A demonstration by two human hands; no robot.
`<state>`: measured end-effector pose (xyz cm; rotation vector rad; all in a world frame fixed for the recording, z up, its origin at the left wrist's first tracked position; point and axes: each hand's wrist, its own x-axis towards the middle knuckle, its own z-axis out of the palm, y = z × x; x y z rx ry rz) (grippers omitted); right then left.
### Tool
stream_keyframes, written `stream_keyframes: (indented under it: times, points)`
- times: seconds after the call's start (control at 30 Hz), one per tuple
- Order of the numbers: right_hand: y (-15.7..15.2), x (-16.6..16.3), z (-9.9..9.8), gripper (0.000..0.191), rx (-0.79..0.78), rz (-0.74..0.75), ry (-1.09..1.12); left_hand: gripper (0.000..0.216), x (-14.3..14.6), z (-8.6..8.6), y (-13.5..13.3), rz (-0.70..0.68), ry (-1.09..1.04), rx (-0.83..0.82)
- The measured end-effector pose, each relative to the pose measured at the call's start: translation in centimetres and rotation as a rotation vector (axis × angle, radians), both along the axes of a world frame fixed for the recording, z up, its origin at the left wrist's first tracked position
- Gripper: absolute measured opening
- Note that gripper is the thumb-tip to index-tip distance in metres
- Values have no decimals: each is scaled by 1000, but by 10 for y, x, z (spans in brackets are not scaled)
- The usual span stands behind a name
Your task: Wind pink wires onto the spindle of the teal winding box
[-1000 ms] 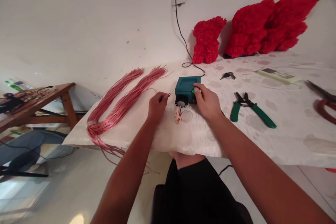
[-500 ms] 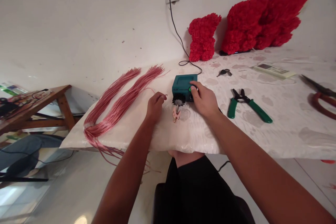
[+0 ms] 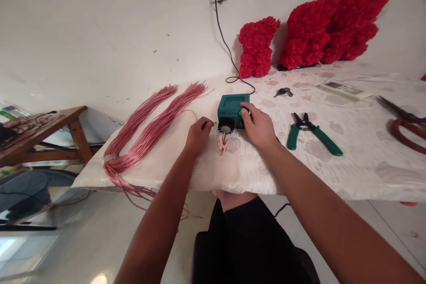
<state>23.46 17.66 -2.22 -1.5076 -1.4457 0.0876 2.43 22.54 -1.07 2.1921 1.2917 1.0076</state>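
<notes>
A small teal box machine (image 3: 231, 106) sits on the table near its front edge, with a black toothed wheel (image 3: 226, 126) on its near face and a small pink curl of wire (image 3: 221, 144) below it. My right hand (image 3: 258, 126) rests on the machine's right side, thumb by a green button. My left hand (image 3: 198, 133) is closed in a pinch on a thin pink wire, held just left of the wheel. Two long bundles of pink wire (image 3: 146, 135) lie to the left.
Green-handled pliers (image 3: 311, 135), keys (image 3: 282, 92), a white remote (image 3: 344, 90) and red-handled scissors (image 3: 404, 126) lie on the white tablecloth (image 3: 333, 173). Red fluffy shapes (image 3: 316, 31) lean on the wall. A black cord (image 3: 226, 44) runs to a wall socket. A wooden table (image 3: 43, 131) stands left.
The view shifted slightly. My left hand moved a little closer to the toothed wheel with the wire. My right hand stayed on the machine.
</notes>
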Motion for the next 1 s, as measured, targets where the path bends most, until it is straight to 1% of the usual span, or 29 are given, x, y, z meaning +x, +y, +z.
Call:
stream_keyframes:
  times: [0.4,0.63,1.0]
  points:
    - [-1,1,3,50,-39,11,1,26,5,0,0,62,131,-68]
    - [0,2,2,51,-26,1,0,26,4,1,0,30,163,-66]
    - [1,4,-1,49,1,-14,-9,23,7,2,4,-26,161,-75]
